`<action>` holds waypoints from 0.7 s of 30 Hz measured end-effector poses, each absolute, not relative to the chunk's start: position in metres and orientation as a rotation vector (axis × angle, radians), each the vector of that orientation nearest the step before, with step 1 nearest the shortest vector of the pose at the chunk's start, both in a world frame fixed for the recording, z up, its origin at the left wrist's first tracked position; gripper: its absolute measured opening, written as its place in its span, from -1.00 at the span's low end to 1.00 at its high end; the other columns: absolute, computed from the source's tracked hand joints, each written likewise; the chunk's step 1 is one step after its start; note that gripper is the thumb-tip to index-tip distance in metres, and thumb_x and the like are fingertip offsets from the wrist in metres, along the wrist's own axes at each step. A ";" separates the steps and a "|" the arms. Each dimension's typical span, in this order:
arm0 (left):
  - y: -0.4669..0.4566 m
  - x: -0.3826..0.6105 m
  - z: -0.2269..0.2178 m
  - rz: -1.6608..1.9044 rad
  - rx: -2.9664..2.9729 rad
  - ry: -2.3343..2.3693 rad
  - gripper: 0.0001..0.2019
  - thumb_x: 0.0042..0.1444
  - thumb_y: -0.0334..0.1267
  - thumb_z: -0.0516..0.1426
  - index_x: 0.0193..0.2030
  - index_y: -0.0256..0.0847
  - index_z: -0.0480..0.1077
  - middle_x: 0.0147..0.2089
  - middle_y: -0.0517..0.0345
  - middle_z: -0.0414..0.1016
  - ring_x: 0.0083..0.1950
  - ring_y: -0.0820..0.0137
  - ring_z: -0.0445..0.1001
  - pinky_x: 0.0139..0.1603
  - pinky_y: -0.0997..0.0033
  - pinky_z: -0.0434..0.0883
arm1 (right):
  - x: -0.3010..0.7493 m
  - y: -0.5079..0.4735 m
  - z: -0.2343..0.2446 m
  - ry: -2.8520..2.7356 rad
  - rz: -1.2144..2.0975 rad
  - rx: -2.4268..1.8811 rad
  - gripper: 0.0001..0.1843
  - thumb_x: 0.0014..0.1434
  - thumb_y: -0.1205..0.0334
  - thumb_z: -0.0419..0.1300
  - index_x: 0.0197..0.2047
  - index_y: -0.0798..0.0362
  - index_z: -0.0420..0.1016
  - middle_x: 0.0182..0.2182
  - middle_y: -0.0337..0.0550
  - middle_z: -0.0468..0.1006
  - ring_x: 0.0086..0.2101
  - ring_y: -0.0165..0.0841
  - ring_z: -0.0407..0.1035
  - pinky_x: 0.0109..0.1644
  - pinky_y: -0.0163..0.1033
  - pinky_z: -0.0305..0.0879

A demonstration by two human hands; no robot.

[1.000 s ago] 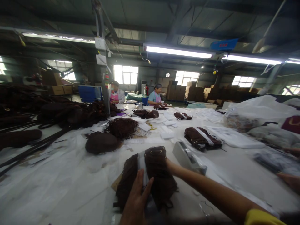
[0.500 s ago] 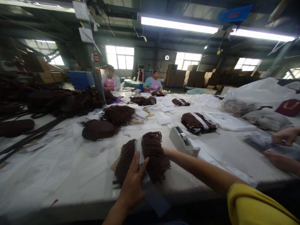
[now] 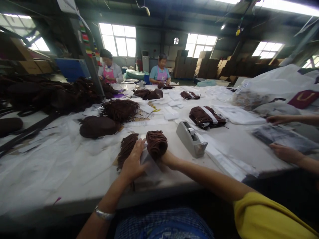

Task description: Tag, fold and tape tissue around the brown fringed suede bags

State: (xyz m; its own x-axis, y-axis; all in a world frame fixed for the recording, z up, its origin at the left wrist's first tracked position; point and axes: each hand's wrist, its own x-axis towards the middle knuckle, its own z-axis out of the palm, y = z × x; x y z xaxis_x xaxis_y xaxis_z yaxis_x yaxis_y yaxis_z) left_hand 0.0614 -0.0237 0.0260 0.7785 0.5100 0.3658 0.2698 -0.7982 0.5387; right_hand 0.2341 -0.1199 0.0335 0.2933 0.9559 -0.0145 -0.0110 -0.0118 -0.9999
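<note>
Near the frame's lower centre, the left hand [image 3: 133, 162] is pressing flat on a brown fringed bundle [image 3: 128, 149]. The right hand [image 3: 166, 158] is gripping its rolled end [image 3: 156, 143].

Dim hall. Back windows [image 3: 117, 39] and a ceiling tube [image 3: 286, 4] glare white. The pale bench [image 3: 50, 159] is softly lit; the brown fringe bundle [image 3: 156, 143] loses detail. Edges bend and smear.

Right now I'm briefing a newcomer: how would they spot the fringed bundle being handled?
Find the white table, then the grey tape dispenser near its front edge. Just left lies the brown fringed bundle, alone at that edge, left hand and right hand on it.
</note>
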 end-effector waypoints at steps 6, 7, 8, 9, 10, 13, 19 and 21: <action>-0.020 0.072 0.031 0.603 2.526 0.608 -0.12 0.16 -0.05 0.18 0.50 -0.22 -0.17 0.52 -0.14 -0.09 0.51 0.08 -0.08 0.43 0.04 0.09 | 0.207 -0.162 0.024 -0.572 1.389 -1.321 -0.78 0.08 0.23 0.26 -0.22 0.17 0.56 -0.36 -0.06 0.61 -0.27 -0.20 0.52 -0.01 -0.05 0.42; -0.021 0.075 0.031 0.600 2.541 0.607 -0.13 0.15 -0.06 0.18 0.50 -0.21 -0.16 0.52 -0.14 -0.08 0.51 0.08 -0.07 0.42 0.04 0.10 | 0.202 -0.168 0.023 -0.503 1.435 -1.281 -0.80 0.08 0.25 0.24 -0.23 0.16 0.55 -0.39 -0.09 0.60 -0.34 -0.24 0.52 -0.08 -0.08 0.45; -0.022 0.076 0.030 0.601 2.559 0.601 -0.13 0.15 -0.08 0.18 0.49 -0.20 -0.15 0.52 -0.14 -0.08 0.51 0.08 -0.07 0.42 0.03 0.11 | 0.199 -0.174 0.022 -0.451 1.468 -1.252 -0.81 0.09 0.24 0.23 -0.24 0.15 0.54 -0.42 -0.10 0.60 -0.39 -0.26 0.51 -0.14 -0.10 0.47; -0.024 0.078 0.029 0.605 2.579 0.591 -0.14 0.14 -0.09 0.19 0.49 -0.19 -0.15 0.52 -0.14 -0.09 0.51 0.07 -0.07 0.42 0.03 0.11 | 0.195 -0.179 0.021 -0.419 1.496 -1.237 -0.81 0.10 0.22 0.22 -0.25 0.15 0.54 -0.43 -0.09 0.59 -0.42 -0.28 0.51 -0.19 -0.12 0.48; -0.025 0.079 0.027 0.607 2.602 0.579 -0.14 0.14 -0.11 0.18 0.49 -0.18 -0.15 0.52 -0.15 -0.09 0.51 0.07 -0.07 0.41 0.03 0.12 | 0.193 -0.184 0.020 -0.405 1.522 -1.228 -0.80 0.12 0.19 0.21 -0.27 0.16 0.53 -0.44 -0.08 0.59 -0.44 -0.29 0.51 -0.22 -0.13 0.48; -0.031 0.082 0.021 0.626 2.683 0.540 -0.16 0.15 -0.19 0.17 0.49 -0.19 -0.15 0.52 -0.18 -0.14 0.51 0.05 -0.11 0.41 0.00 0.11 | 0.186 -0.194 0.017 -0.433 1.575 -1.198 -0.74 0.09 0.14 0.26 -0.27 0.19 0.53 -0.42 -0.04 0.61 -0.44 -0.30 0.51 -0.26 -0.16 0.48; -0.047 0.077 0.010 0.656 2.845 0.576 -0.28 0.14 -0.41 0.07 0.46 -0.26 -0.03 0.53 -0.21 -0.17 0.52 0.04 -0.15 0.42 -0.10 0.04 | 0.167 -0.208 0.009 -0.347 1.637 -1.146 -0.68 -0.03 0.13 0.33 -0.28 0.20 0.49 -0.43 0.00 0.61 -0.46 -0.27 0.52 -0.37 -0.20 0.46; -0.054 0.074 0.009 0.622 2.891 0.570 -0.28 0.14 -0.40 0.08 0.45 -0.29 -0.01 0.53 -0.23 -0.17 0.52 0.03 -0.17 0.43 -0.09 0.01 | 0.159 -0.215 0.004 -0.299 1.649 -1.138 -0.71 -0.05 0.17 0.31 -0.29 0.20 0.47 -0.42 0.03 0.61 -0.50 -0.28 0.51 -0.40 -0.21 0.45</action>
